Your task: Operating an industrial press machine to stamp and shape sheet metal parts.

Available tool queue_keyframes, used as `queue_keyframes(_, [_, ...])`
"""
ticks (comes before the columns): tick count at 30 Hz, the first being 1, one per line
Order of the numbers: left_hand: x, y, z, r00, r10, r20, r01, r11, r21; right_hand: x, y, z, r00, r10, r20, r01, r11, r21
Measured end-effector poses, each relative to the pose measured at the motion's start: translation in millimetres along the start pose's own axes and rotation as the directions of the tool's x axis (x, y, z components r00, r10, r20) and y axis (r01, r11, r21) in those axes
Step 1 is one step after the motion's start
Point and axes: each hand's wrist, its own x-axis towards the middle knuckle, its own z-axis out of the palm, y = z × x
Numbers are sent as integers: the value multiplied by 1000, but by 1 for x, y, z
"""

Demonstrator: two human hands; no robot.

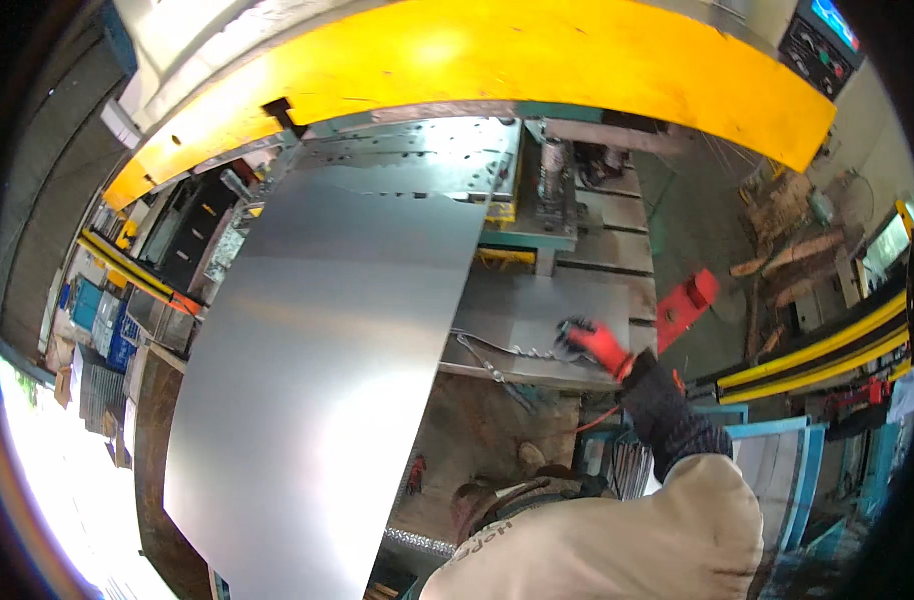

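The metal sheet (327, 350) stretched, in the head view, from the lower edge up to a plate with scattered holes (417, 150), where its far edge looked ragged. Its smooth grey face carried a broad white glare low down, and its left side lay over a brown counter (157, 450).

Right of it, a slotted press bed (602, 295) bore a toothed metal scrap strip (522, 351). The right hand (589, 345), in a red and black glove, was at that strip's right end with its fingers bent; blur made it impossible to tell whether they gripped it. The left hand was out of view, so its state could not be told.

A scuffed yellow beam (477, 50) arched across the top. A red bracket (685, 305) stuck out beside the bed, and yellow-and-black striped posts (817, 350) stood on both sides of the room. At upper right hung a control panel (815, 55) with a lit screen, above rough wooden pieces (802, 255). A teal-framed rack (802, 460) stood at lower right; strong daylight flooded the lower left.
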Motion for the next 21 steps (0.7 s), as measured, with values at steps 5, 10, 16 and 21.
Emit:
queue_keyframes(5, [-4,51,41,973,-228,30,220,962,159,-9,66,127,906,40,422,-195,923,330])
queue_keyframes(10, [4,55,46,947,-312,71,298,941,164,14,11,221,707,-332,624,-523,348,778])
queue_keyframes(16, [8,57,38,906,-412,98,395,905,158,32,-46,228,920,-242,307,92,897,433])
queue_keyframes(21, [5,45,23,872,-464,154,457,886,82,47,-93,230,843,-463,275,304,831,465])
